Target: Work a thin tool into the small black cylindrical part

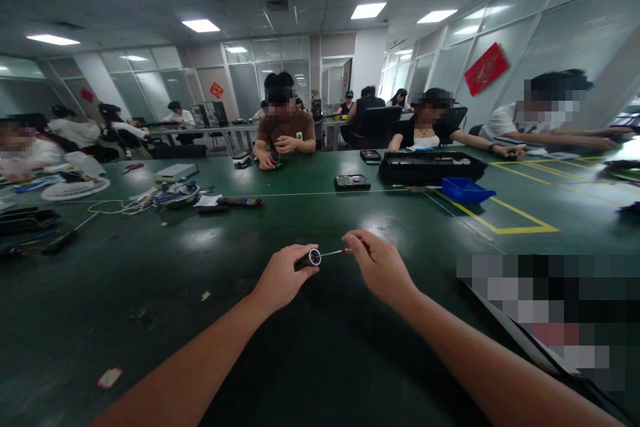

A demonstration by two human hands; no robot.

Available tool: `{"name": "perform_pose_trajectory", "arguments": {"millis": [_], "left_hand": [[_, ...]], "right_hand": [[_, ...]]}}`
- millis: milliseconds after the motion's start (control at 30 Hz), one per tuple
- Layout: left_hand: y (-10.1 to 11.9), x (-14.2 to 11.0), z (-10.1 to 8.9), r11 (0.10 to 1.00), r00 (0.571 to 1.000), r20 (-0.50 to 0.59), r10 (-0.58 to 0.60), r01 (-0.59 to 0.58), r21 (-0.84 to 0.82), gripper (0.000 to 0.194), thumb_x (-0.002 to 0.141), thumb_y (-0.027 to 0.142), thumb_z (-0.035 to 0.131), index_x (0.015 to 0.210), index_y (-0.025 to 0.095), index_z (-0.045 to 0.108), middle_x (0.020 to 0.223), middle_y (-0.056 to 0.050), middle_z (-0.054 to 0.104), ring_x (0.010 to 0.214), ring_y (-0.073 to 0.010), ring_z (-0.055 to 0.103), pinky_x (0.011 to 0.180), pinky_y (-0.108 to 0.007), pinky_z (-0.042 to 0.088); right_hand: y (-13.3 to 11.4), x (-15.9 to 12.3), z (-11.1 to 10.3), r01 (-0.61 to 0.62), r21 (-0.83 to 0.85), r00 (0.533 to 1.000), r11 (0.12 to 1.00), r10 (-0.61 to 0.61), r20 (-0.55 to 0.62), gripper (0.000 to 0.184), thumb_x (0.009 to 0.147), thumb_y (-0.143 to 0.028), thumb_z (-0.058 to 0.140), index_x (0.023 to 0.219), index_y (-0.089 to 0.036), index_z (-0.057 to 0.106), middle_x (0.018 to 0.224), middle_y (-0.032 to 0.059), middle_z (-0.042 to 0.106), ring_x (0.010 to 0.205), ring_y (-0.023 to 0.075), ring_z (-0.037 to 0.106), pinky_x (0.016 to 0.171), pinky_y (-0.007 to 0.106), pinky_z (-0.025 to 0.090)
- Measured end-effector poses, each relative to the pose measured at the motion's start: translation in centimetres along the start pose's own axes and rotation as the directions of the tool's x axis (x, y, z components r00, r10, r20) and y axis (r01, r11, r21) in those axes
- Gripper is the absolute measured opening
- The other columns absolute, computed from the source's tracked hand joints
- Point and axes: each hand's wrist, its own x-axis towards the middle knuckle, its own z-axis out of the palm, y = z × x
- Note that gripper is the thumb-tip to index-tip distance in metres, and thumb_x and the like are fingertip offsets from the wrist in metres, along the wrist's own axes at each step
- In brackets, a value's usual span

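My left hand point(286, 275) is closed around a dark cylindrical part point(314, 257) with a pale ring at its open end, which faces right. In my right hand point(381, 263) is a small screwdriver point(334, 253), pinched by its red handle end. Its thin metal shaft runs left, and the tip meets the open end of the cylinder. Both hands are held above the green table, near its middle. What lies inside the cylinder is too small to make out.
Ahead lie a circuit-like dark device point(353, 182), a black tray point(433, 167) and a blue scoop-shaped bin point(466, 191). To the left are a dark handled tool point(240, 202), tangled cable point(123, 207) and a white fan grille point(75, 188). A person point(285, 123) works opposite.
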Motion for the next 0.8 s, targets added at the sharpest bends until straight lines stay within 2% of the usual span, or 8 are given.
{"name": "perform_pose_trajectory", "arguments": {"millis": [100,167,233,333,433,533,600,800], "left_hand": [[-0.05,0.01,0.03,1.000,1.000,0.000,-0.003,0.003,0.003,0.044,0.081,0.022,0.070,0.124,0.025,0.065,0.119,-0.005,0.067,0.111,-0.0231,0.059,0.101,-0.037,0.044],[-0.14,0.04,0.06,1.000,1.000,-0.006,-0.010,0.010,0.002,0.044,0.081,0.022,0.069,0.125,0.026,0.064,0.119,-0.005,0.066,0.111,-0.0231,0.059,0.100,-0.037,0.044],[-0.24,0.05,0.09,1.000,1.000,-0.006,-0.012,0.012,0.003,0.045,0.081,0.022,0.070,0.125,0.027,0.064,0.119,-0.004,0.066,0.110,-0.0230,0.059,0.099,-0.037,0.044],[-0.35,0.04,0.10,1.000,1.000,0.000,-0.003,0.003,0.005,0.044,0.081,0.022,0.070,0.125,0.028,0.064,0.119,-0.003,0.066,0.111,-0.0224,0.059,0.099,-0.036,0.044],[-0.37,0.01,0.08,1.000,1.000,0.004,-0.003,0.003,0.009,0.045,0.081,0.023,0.070,0.125,0.027,0.064,0.120,-0.004,0.066,0.111,-0.0227,0.059,0.100,-0.036,0.043],[-0.34,-0.01,0.06,1.000,1.000,0.000,-0.007,0.007,0.001,0.045,0.081,0.022,0.070,0.126,0.027,0.063,0.119,-0.004,0.066,0.110,-0.0221,0.059,0.099,-0.036,0.044],[-0.35,-0.02,0.07,1.000,1.000,-0.004,-0.004,0.004,-0.004,0.045,0.081,0.022,0.070,0.126,0.027,0.064,0.118,-0.003,0.066,0.110,-0.0214,0.060,0.099,-0.035,0.044],[-0.40,-0.03,0.07,1.000,1.000,0.012,0.001,-0.001,-0.002,0.044,0.081,0.020,0.070,0.125,0.027,0.065,0.120,-0.004,0.066,0.112,-0.0222,0.059,0.101,-0.037,0.043]], "right_hand": [[-0.05,-0.15,0.09,0.030,0.031,1.000,0.999,-0.030,-0.002,0.029,0.096,-0.034,0.043,0.117,-0.019,0.057,0.077,0.0019,0.067,0.060,0.0163,0.058,0.058,0.029,0.041],[-0.07,-0.24,0.06,0.055,0.040,0.999,0.998,-0.055,0.001,0.031,0.095,-0.031,0.043,0.122,-0.018,0.054,0.082,0.0030,0.067,0.067,0.0174,0.061,0.062,0.030,0.044],[-0.04,-0.22,-0.02,0.050,0.044,0.999,0.998,-0.051,0.017,0.031,0.096,-0.032,0.041,0.120,-0.019,0.056,0.082,0.0032,0.067,0.071,0.0181,0.062,0.064,0.030,0.045],[0.06,-0.06,-0.07,0.002,0.030,0.999,1.000,-0.004,0.049,0.033,0.098,-0.038,0.037,0.113,-0.020,0.061,0.078,0.0030,0.067,0.065,0.0180,0.061,0.060,0.030,0.043],[0.06,-0.07,0.04,0.007,0.031,0.999,0.999,-0.009,0.043,0.033,0.097,-0.036,0.040,0.119,-0.019,0.057,0.079,0.0036,0.068,0.063,0.0182,0.061,0.061,0.032,0.044],[-0.05,-0.25,0.15,0.072,0.065,0.997,0.995,-0.073,0.014,0.033,0.095,-0.031,0.044,0.125,-0.018,0.050,0.088,0.0059,0.068,0.075,0.0199,0.064,0.067,0.033,0.047],[-0.13,-0.31,0.12,0.085,0.077,0.996,0.993,-0.086,0.008,0.032,0.094,-0.031,0.046,0.123,-0.019,0.050,0.094,0.0068,0.067,0.082,0.0204,0.064,0.070,0.033,0.048],[-0.05,-0.12,-0.10,-0.001,0.053,0.998,0.999,-0.002,0.057,0.032,0.098,-0.040,0.039,0.105,-0.020,0.063,0.075,0.0023,0.065,0.063,0.0176,0.060,0.060,0.031,0.043]]}}
